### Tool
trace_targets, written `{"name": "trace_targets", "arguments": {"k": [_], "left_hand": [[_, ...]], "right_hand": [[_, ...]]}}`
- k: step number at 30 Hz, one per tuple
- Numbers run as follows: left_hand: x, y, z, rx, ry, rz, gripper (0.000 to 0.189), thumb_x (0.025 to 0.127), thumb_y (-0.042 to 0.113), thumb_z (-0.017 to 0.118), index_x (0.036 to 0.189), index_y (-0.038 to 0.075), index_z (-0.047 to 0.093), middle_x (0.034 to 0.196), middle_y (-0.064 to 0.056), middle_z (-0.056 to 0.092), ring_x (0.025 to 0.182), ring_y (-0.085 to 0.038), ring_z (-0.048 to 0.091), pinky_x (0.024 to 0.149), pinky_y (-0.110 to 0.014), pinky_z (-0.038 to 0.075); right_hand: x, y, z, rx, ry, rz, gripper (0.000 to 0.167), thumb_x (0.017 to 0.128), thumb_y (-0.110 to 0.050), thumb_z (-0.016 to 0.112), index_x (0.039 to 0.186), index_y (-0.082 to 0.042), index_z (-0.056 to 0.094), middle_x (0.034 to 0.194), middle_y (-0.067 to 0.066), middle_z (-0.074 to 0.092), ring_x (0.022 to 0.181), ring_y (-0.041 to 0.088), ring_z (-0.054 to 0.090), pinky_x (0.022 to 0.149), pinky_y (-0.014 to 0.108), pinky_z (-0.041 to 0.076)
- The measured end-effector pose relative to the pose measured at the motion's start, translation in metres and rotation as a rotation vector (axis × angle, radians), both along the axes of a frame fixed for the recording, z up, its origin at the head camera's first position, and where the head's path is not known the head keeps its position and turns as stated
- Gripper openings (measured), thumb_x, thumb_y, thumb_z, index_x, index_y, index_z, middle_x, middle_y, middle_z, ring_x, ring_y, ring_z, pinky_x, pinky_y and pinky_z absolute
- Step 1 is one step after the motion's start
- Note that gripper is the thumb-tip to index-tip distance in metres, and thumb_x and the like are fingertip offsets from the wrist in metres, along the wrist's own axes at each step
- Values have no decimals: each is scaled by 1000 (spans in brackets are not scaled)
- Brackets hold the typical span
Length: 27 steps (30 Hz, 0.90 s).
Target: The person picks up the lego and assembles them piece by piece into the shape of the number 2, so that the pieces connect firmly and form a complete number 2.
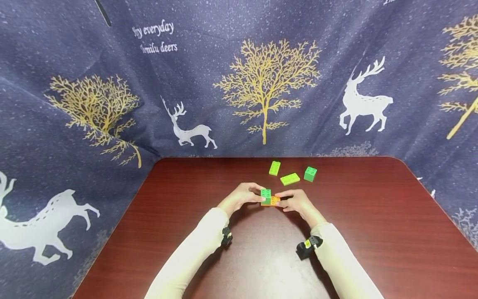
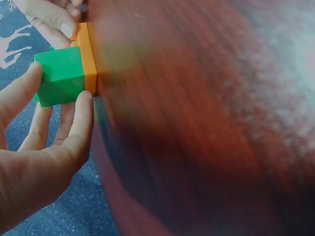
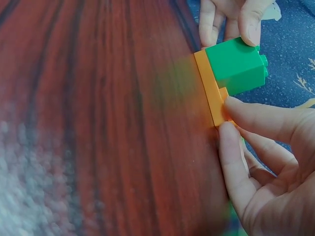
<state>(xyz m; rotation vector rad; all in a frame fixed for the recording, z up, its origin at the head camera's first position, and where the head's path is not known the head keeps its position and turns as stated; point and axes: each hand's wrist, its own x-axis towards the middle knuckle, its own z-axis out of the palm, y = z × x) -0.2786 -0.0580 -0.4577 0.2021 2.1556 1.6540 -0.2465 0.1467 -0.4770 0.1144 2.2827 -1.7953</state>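
A green building brick (image 1: pixel 266 193) sits on the left half of a flat orange building brick (image 1: pixel 275 201), whose right-hand studs stay uncovered. With thumb and fingers my left hand (image 1: pixel 244 195) holds the green brick from its left side. In the left wrist view one fingertip of that hand is right at the orange edge below the green block (image 2: pixel 61 76). My right hand (image 1: pixel 298 203) pinches the free right end of the orange brick (image 3: pixel 211 93) between thumb and fingers. Both bricks are close over the table in the wrist views.
Beyond the hands lie two flat lime building bricks, one lengthwise (image 1: pixel 274 168) and one slanted (image 1: pixel 290 179). A second green brick (image 1: pixel 310 174) stands to their right. The dark red wooden table (image 1: pixel 373 216) ends at a blue cloth (image 1: pixel 239 124) with trees and deer.
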Motion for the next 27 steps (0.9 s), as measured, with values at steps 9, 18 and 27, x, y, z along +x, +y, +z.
{"name": "trace_targets", "arguments": {"k": [9, 18, 27], "left_hand": [[4, -1, -5, 33, -20, 36, 37, 78, -2, 76, 114, 2, 68, 100, -11, 68, 83, -14, 62, 80, -32, 55], [16, 3, -4, 98, -58, 102, 40, 83, -4, 70, 122, 1, 63, 111, -15, 63, 84, -15, 62, 84, -36, 54], [23, 6, -8, 140, -24, 153, 47, 80, -7, 71, 125, 4, 63, 114, -16, 64, 88, -15, 60, 82, -32, 54]], "right_hand": [[1, -1, -1, -20, 7, 2, 39, 78, 7, 72, 116, 11, 64, 109, 27, 64, 79, 21, 67, 70, 39, 58], [1, -2, 1, -8, 3, 3, 39, 79, 5, 72, 117, 9, 64, 113, 27, 63, 78, 20, 67, 70, 37, 58], [1, 0, 1, -22, 0, 3, 41, 79, 4, 73, 118, 10, 63, 117, 29, 60, 80, 21, 67, 71, 39, 58]]}}
